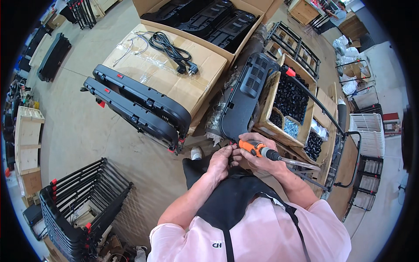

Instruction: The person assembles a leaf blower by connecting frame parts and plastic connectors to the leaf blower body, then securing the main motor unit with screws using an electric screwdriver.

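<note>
My right hand (266, 163) is wrapped round an orange and black power screwdriver (252, 148), its hose trailing off to the right. The tool's front end is at the near end of a long black plastic housing (238, 115) with vent slots. My left hand (221, 160) is closed at that same end, fingertips pinched by a small red piece (232, 143). What exactly the left fingers hold is hidden. A black bent tube frame (314, 98) with a red fitting runs from the housing's far end to the right.
Wooden bins hold black knobs (290, 98) and silver screws (290, 127) on the right. Two black housings (139, 102) lean against a carton (205, 61) with a coiled power cord (170, 48). An open box holds black shells (209, 22). Stacked frames (83, 196) stand lower left.
</note>
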Tool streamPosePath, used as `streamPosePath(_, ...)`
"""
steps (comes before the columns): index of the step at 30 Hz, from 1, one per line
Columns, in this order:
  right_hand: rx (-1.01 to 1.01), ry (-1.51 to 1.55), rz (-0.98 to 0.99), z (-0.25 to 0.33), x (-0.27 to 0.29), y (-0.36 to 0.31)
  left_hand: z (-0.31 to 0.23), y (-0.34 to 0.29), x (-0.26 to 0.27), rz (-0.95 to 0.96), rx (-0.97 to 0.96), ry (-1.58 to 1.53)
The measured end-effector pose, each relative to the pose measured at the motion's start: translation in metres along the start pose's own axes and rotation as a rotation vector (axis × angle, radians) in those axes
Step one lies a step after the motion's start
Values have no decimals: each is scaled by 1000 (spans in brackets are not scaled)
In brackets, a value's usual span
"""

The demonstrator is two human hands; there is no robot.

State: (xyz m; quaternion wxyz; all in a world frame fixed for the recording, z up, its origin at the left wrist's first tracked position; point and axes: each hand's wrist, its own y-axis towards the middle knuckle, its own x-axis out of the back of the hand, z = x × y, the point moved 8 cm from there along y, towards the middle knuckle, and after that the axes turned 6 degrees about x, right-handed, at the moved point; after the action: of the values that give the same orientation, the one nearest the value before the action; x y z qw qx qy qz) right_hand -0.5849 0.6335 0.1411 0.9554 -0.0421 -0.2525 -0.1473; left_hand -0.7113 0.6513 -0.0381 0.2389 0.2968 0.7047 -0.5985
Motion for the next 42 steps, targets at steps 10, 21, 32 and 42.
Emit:
streamPosePath(10, -59, -85, 4, -11, -3, 1, 6, 9, 11, -20, 33, -27)
streamPosePath(21, -37, 225, -170, 11, 28, -9, -26, 23, -21, 12, -6, -201)
streamPosePath(32, -31, 251, -243, 2, 36, 13, -44, 32, -48, 126, 57, -163)
streamPosePath(42, -89, 280, -275, -10, 19, 66, -50, 25, -50, 178, 90, -36)
